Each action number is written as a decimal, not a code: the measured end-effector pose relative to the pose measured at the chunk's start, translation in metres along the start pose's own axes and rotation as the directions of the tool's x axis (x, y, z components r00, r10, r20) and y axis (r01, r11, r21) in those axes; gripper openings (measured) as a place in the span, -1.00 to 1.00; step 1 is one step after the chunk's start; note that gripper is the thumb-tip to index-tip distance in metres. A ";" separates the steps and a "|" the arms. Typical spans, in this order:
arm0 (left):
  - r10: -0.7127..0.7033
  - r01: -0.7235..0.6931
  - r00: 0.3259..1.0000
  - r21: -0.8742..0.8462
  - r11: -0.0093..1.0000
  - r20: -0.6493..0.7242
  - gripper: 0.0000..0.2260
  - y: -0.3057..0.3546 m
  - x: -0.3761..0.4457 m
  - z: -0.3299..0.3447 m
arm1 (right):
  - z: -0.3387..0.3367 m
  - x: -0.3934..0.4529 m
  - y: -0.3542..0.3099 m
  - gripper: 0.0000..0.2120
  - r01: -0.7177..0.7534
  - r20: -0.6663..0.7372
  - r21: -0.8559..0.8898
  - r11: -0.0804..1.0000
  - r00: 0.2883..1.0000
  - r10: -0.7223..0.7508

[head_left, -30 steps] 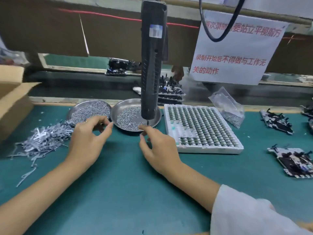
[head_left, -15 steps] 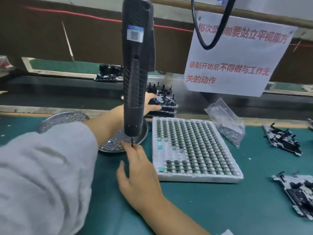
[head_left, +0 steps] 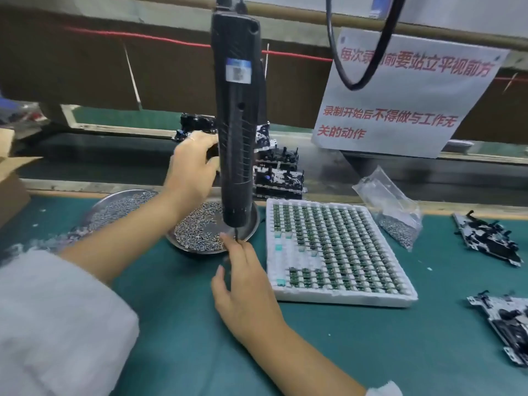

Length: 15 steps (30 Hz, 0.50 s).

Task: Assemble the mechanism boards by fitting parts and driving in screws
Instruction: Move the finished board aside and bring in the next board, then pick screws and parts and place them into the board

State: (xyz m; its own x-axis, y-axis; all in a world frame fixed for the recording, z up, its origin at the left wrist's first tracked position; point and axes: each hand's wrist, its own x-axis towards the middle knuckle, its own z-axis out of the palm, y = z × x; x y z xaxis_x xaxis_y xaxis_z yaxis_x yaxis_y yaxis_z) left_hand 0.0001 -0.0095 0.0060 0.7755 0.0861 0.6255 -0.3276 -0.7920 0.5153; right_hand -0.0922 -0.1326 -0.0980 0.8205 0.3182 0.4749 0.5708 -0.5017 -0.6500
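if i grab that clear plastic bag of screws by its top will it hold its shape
Probably not: the clear plastic bag looks thin and crumpled, so it would likely flop. Its screws sit heaped in the lower end, so it should hang bottom-heavy. The glossy film may be slippery.

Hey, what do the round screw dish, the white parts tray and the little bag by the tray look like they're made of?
Screw dish: bare metal, probably steel; grey rim with a dull shine.
Parts tray: looks like white foam or moulded plastic; matte, thick soft-edged rim.
Bag: thin clear plastic film; see-through, crinkled, glossy.
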 end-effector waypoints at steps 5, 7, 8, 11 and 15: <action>0.040 -0.040 0.998 0.014 0.999 -0.054 -0.64 -0.028 -0.063 -0.070 | -0.002 -0.002 -0.004 -0.66 -0.061 -0.086 0.163 0.985 0.993 0.075; 0.080 -0.080 0.997 0.084 0.993 0.003 -0.62 -0.035 -0.097 -0.089 | -0.004 -0.004 -0.006 -0.74 0.083 -0.276 0.141 0.987 0.960 -0.041; 0.096 -0.101 0.994 0.113 0.988 0.043 -0.60 -0.037 -0.114 -0.097 | -0.004 -0.006 -0.008 -0.76 0.158 -0.356 0.111 0.981 0.928 -0.109; 0.155 -0.178 0.979 0.171 0.969 0.135 -0.58 -0.036 -0.160 -0.109 | -0.006 -0.011 -0.011 -0.76 0.306 -0.408 -0.013 0.952 0.867 -0.285; 0.280 -0.354 0.919 0.265 0.897 0.278 -0.60 -0.040 -0.193 -0.099 | -0.010 -0.017 -0.013 -0.66 0.481 -0.034 -0.166 0.861 0.870 -0.492</action>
State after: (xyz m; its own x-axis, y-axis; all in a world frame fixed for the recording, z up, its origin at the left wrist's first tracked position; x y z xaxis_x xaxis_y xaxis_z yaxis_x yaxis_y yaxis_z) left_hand -0.1899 0.0655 -0.0769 0.7708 -0.3109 0.5561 -0.4250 -0.9011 0.0853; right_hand -0.1139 -0.1393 -0.0922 0.4319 0.4967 0.7529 0.8807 -0.4123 -0.2332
